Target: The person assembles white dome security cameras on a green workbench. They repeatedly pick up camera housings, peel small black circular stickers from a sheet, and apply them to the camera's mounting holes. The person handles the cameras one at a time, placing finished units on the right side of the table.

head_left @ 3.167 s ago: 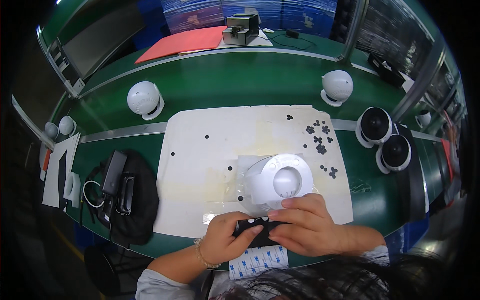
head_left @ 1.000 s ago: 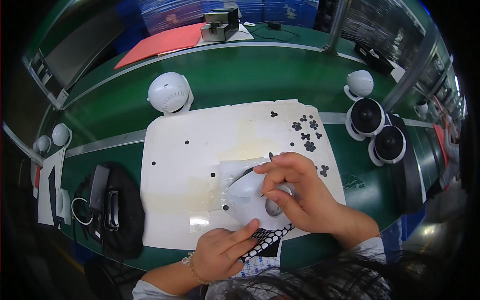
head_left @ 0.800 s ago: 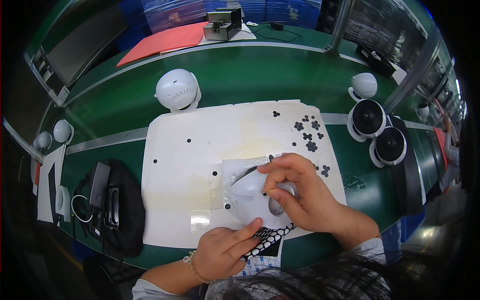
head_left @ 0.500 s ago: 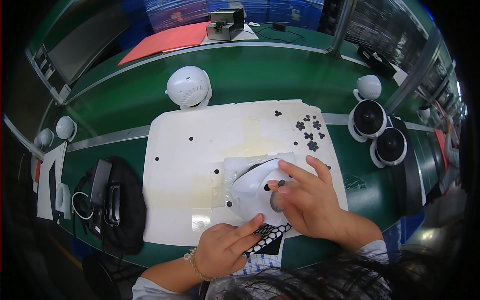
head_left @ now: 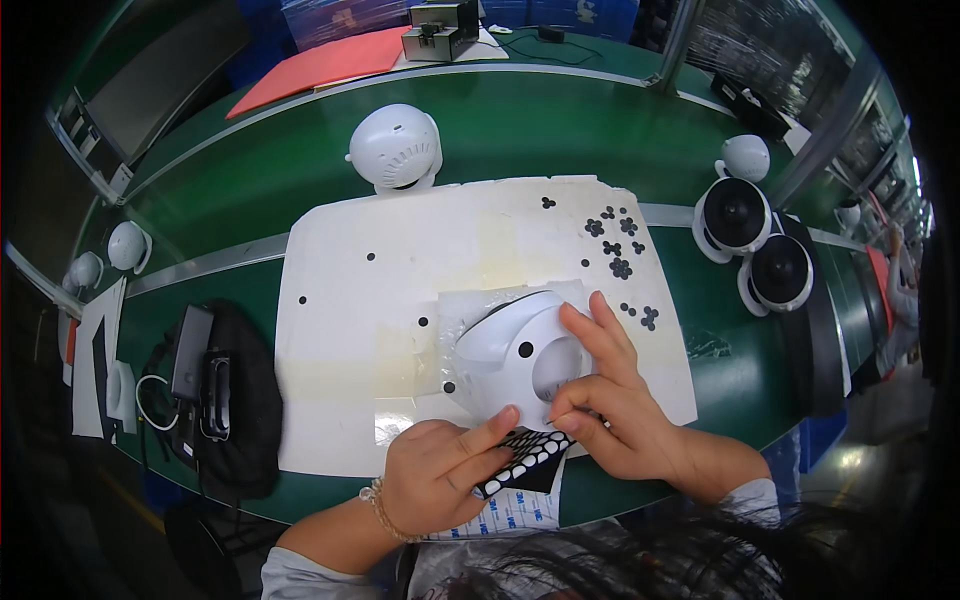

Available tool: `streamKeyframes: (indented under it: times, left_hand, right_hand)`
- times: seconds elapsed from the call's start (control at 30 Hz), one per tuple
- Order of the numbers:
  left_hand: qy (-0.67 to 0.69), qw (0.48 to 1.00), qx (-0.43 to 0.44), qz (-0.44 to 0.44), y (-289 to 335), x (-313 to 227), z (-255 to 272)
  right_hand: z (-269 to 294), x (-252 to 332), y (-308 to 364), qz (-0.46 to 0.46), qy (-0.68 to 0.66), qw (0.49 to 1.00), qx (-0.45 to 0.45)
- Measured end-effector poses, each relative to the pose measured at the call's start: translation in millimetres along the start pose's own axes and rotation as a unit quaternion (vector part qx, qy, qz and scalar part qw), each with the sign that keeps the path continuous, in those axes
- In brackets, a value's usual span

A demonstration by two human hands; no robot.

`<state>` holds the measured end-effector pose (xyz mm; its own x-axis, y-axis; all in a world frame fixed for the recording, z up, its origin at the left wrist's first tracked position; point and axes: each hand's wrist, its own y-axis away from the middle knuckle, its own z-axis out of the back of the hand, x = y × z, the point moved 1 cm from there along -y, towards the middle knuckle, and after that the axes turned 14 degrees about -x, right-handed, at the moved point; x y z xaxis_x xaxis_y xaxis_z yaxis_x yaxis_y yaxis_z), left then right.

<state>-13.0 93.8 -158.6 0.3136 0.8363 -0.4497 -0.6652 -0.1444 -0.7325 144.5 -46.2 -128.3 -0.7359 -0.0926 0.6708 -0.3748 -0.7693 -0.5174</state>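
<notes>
A white rounded camera-like housing [head_left: 500,385] lies tilted on a translucent foam sheet [head_left: 455,308], its ring-shaped base turned up toward me. One black round pad [head_left: 526,349] sits on that base, left of its round opening. My left hand [head_left: 440,475] holds a black sheet with rows of white dots [head_left: 528,455] at the housing's near edge. Its index fingertip touches the housing. Thumb and index finger of my right hand [head_left: 620,410] are pinched together at the base's near right rim; whatever lies between them is too small to name. The other right fingers extend over the base.
Several black pads [head_left: 620,268] dot the white board [head_left: 340,350]. A similar white unit [head_left: 395,148] stands behind it; black-faced units [head_left: 735,215] are at right. A black bag-like item [head_left: 245,400] with devices lies left. Printed backing paper [head_left: 510,512] hangs at the near edge.
My right hand has moved from above the base's opening toward its near rim, leaving the opening and black pad more exposed. My left hand keeps the dotted sheet. The view has shifted slightly.
</notes>
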Motion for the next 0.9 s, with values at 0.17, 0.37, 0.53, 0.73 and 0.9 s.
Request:
streamKeyframes:
  times: [0.17,0.37,0.53,0.73,0.9]
  left_hand:
    - [0.003,1.000,-0.003,0.004,0.1,0.0,0.0]
    - [0.008,1.000,-0.011,0.006,-0.2,-0.1,-0.7]
    - [0.014,1.000,-0.015,0.010,0.1,0.7,-1.5]
    - [0.015,0.999,-0.029,0.019,-3.9,-1.9,-2.4]
    - [0.033,0.998,-0.042,0.030,-1.8,-1.5,-4.9]
  right_hand:
    - [-1.4,0.2,1.2,0.008,0.016,1.000,-0.001]
    - [1.1,-8.4,15.4,0.120,0.115,0.985,-0.049]
    - [0.3,-6.7,29.8,0.177,0.208,0.956,-0.103]
    - [-7.3,-1.3,30.1,0.196,0.141,0.965,-0.101]
    - [-4.0,1.0,30.3,0.210,0.136,0.962,-0.106]
